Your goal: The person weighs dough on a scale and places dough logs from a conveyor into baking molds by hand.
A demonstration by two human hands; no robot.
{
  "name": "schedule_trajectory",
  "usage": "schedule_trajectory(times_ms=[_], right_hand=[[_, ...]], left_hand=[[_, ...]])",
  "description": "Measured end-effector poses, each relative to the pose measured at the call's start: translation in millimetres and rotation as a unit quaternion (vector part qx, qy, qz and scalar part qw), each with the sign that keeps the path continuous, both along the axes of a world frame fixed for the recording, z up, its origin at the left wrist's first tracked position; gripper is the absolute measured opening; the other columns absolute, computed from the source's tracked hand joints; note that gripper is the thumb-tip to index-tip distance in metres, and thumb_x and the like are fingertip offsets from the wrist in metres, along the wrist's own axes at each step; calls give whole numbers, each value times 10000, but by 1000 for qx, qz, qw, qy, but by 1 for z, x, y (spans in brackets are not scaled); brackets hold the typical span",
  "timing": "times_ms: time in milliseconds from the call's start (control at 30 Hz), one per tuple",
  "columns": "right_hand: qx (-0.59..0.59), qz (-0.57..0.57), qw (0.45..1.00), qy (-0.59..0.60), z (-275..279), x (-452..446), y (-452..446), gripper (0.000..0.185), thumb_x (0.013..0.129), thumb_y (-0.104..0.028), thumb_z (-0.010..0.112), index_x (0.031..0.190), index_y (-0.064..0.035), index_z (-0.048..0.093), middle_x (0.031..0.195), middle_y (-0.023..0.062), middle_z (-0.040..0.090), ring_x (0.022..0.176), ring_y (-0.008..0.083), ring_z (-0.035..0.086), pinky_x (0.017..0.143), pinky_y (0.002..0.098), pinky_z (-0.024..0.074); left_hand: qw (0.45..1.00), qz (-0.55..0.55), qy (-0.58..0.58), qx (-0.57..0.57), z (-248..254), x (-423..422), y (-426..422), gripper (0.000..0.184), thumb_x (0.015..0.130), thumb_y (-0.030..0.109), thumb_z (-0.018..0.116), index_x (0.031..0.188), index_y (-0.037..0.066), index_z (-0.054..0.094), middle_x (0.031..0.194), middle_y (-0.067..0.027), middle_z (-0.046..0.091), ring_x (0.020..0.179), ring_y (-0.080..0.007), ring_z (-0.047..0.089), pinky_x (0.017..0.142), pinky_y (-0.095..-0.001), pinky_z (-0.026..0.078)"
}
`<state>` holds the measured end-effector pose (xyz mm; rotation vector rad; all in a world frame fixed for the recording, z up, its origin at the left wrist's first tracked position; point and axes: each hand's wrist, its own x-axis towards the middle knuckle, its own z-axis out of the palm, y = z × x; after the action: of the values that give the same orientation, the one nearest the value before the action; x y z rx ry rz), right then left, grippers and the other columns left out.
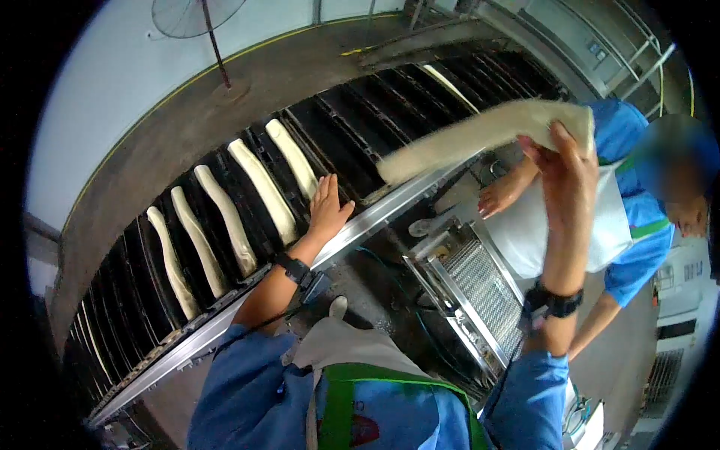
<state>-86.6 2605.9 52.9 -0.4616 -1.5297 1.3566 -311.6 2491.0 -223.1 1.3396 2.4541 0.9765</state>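
My right hand [568, 169] is closed on one end of a long pale dough strip [469, 136], raised above the conveyor. The strip's far end hangs over a black slot near the rail and looks slightly blurred. At the lower end of another dough piece [291, 154], my left hand [328, 210] lies with fingers stretched out, at the conveyor's near edge. Whether it presses on that dough, I cannot tell. Left of it, several similar strips [225, 214] each lie lengthwise in their own black slot.
The slotted black conveyor [345, 124] curves across the view behind a metal rail [375, 214]. A co-worker in a blue shirt and pale apron [517, 232] stands at the right. Between us is a metal frame with a ridged plate [480, 277]. A fan [199, 11] stands beyond the conveyor.
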Motion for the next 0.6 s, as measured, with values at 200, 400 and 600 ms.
schedule_trajectory(times_ms=[200, 400, 600], right_hand=[[43, 37, 981, -184, -170, -114, 47, 418, 678, -68, 589, 1040, -8, 388, 874, 94, 509, 713, 181, 520, 614, 281, 449], [-180, 164, 922, -301, -233, -76, 35, 453, 752, -112, 523, 1169, -77, 351, 1108, 83, 393, 907, 156, 454, 683, 273, 428], [-149, 132, 894, -401, -247, 22, 45, 277, 788, -165, 493, 1026, -25, 470, 938, 25, 513, 835, 124, 474, 687, 253, 415]], left_hand=[[999, 20, 7, 32, -10, -26, -24, 643, 725, 276, 501, 1223, -3, 204, 1261, -171, 224, 1187, -293, 164, 954, -390, 143], [994, 7, 86, -73, -1, -45, 9, 572, 720, 301, 495, 1211, 93, 288, 1262, -142, 235, 1190, -287, 150, 936, -453, 131], [969, -85, 99, -210, 19, -65, 65, 416, 743, 313, 445, 1145, 208, 422, 1270, -110, 252, 1206, -255, 118, 953, -471, 52]])
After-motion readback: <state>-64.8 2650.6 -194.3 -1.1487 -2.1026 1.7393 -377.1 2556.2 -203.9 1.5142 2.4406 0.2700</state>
